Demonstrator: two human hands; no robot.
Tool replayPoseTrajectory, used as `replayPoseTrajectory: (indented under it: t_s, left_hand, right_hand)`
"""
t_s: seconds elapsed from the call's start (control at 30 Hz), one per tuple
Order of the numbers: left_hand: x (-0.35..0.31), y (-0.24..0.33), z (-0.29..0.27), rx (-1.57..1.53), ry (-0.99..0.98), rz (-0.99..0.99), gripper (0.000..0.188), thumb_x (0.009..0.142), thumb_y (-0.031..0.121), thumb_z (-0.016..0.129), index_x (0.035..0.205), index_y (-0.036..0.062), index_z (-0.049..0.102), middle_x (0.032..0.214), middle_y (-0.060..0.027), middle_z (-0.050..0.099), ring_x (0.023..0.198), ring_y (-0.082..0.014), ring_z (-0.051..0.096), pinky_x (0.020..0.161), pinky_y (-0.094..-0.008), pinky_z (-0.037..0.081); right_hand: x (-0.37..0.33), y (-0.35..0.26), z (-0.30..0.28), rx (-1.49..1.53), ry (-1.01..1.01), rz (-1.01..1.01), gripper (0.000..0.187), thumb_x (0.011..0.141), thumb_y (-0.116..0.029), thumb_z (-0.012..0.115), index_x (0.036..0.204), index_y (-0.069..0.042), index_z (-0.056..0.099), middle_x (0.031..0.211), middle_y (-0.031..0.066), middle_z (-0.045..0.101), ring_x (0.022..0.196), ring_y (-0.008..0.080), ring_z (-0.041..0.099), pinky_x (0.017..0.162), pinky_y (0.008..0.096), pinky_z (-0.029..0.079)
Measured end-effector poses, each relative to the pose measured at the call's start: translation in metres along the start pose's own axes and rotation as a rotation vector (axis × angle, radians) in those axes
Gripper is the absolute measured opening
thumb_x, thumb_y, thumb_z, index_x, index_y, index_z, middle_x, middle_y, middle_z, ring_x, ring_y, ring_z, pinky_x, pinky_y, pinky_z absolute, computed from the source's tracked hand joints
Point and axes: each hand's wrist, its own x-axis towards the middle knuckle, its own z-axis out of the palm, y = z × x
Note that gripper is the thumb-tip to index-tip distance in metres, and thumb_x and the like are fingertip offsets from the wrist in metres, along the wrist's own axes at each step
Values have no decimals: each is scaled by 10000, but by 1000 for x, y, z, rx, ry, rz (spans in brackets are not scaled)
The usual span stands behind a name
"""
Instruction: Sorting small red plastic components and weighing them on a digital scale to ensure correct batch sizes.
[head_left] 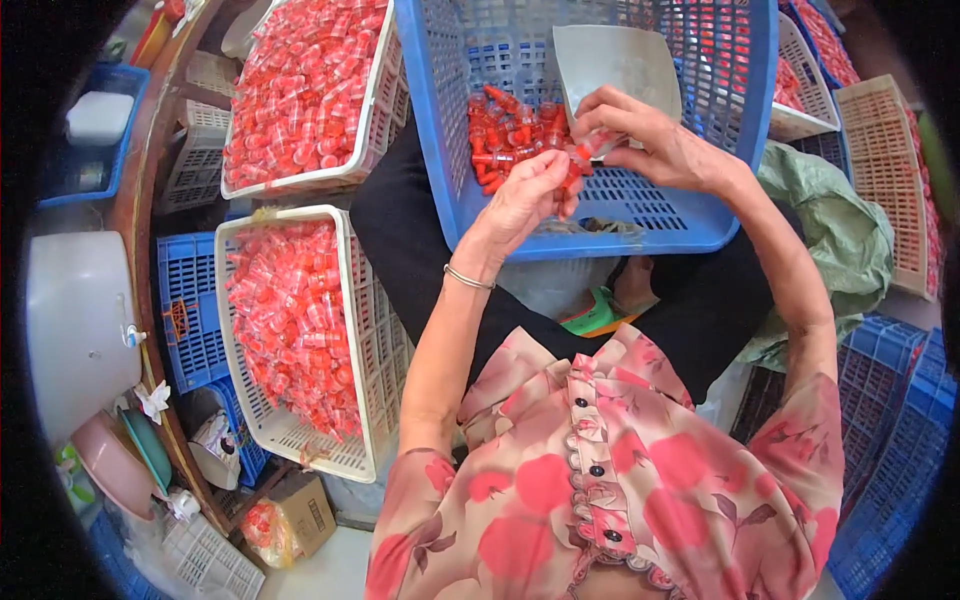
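My left hand [527, 197], with a thin bracelet at its wrist, is closed on a small red-and-clear plastic bottle piece [578, 158]. Fingers of my right hand [648, 135] curl round the clear end of the same piece, so both hands meet on it. They are over a large blue plastic crate [590, 243] between my knees. Inside, a heap of similar red-and-clear pieces [515, 130] lies to the left of my fingers. Behind my right hand leans a pale, flat panel [615, 70]. My fingers hide part of the held piece.
At left stand two white crates, one far [378, 110] and one near [350, 350], both heaped with red-and-clear pieces. More filled crates [880, 170] stand at far right beside a crumpled green sack [825, 230]. Blue crates [890, 400] are stacked at lower right.
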Motion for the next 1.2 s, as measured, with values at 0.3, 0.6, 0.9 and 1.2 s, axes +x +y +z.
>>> replayPoseTrajectory:
  t_s: [0.3, 0.6, 0.9, 1.2]
  left_hand:
    - [-10, -8, 20, 771, 229, 260, 245, 923, 177, 606, 1080, 11, 517, 881, -132, 549, 810, -279, 586, 716, -379, 466]
    - [-96, -3, 1, 1613, 515, 599, 371, 795, -48, 605, 1157, -33, 523, 1053, -207, 552, 937, -387, 565, 802, -456, 465]
    - [-188, 23, 17, 1943, 1539, 465, 325, 882, 75, 621, 1187, -31, 582, 1172, -197, 593, 1134, -363, 536, 1013, -470, 379]
    - [124, -18, -83, 1569, 998, 191, 286, 803, 158, 679, 1011, -26, 611, 1014, -244, 603, 966, -418, 586, 832, -490, 483]
  right_hand:
    - [-7, -2, 20, 87, 101, 78, 268, 873, -54, 635, 1127, 14, 584, 902, 98, 634, 805, 179, 628, 705, 287, 521]
    - [3, -6, 63, 489, 61, 444, 340, 880, -218, 669, 1108, 27, 614, 912, 113, 685, 780, 167, 644, 701, 303, 533]
    - [-11, 277, 0, -731, 620, 409, 291, 817, -125, 607, 1082, -7, 630, 992, 179, 655, 940, 404, 620, 809, 439, 510]
    - [16, 298, 7, -995, 229, 360, 226, 780, -63, 557, 992, -66, 634, 948, 122, 636, 931, 342, 620, 814, 457, 490]
